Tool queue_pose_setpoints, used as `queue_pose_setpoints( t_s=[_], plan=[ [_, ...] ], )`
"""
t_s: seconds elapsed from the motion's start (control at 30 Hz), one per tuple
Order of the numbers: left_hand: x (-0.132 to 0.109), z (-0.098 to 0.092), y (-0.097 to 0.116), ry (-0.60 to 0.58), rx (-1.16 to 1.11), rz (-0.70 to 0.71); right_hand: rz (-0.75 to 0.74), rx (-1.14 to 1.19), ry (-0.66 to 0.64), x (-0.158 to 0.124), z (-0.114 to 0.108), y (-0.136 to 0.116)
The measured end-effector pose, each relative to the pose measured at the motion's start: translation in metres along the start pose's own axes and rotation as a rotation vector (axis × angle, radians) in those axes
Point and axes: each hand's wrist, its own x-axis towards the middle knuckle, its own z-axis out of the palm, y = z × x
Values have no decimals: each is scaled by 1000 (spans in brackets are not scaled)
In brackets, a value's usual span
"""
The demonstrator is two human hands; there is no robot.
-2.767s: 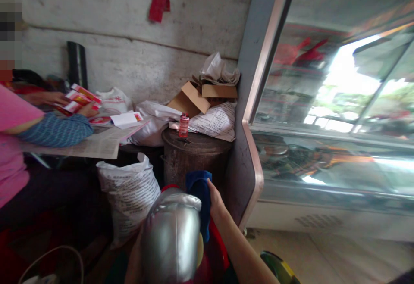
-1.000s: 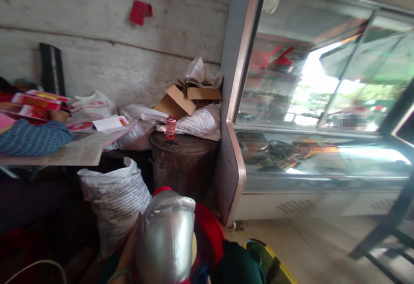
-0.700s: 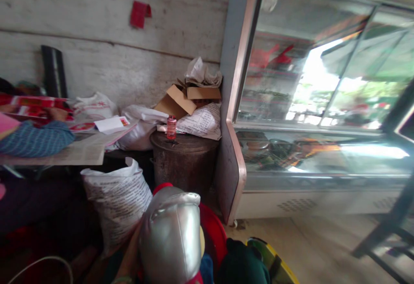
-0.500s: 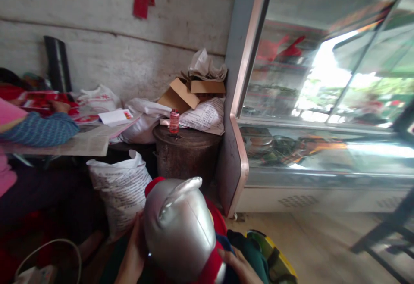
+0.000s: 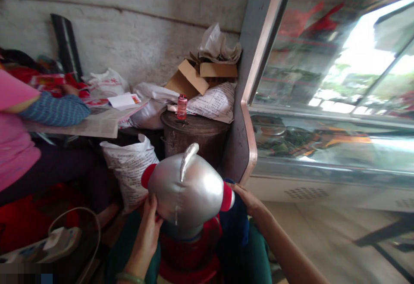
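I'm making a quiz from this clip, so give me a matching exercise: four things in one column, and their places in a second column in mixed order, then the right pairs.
Things:
1. silver plush head
2. small red bottle
3. open cardboard box
4. printed white sack

Places:
A. on the floor, left of the dark drum
B. against the wall, above the drum
C. between the left hand and the right hand
D. upright on the drum's lid

Pairs: 1-C, 2-D, 3-B, 4-A
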Motion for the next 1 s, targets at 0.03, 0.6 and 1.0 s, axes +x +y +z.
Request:
queue_pose_setpoints(
  t_s=[0.03,0.6,1.0],
  plan=[
    [-1,0,-2,-5,-22,-10,-8,-9,-10,7,-1,-1],
    [-3,4,-37,10,-184,-36,-12,-192,-177,97,-41,-5],
    [12,-16,-25,188,89,-203,7,-162,-222,107,-55,18]
  ],
)
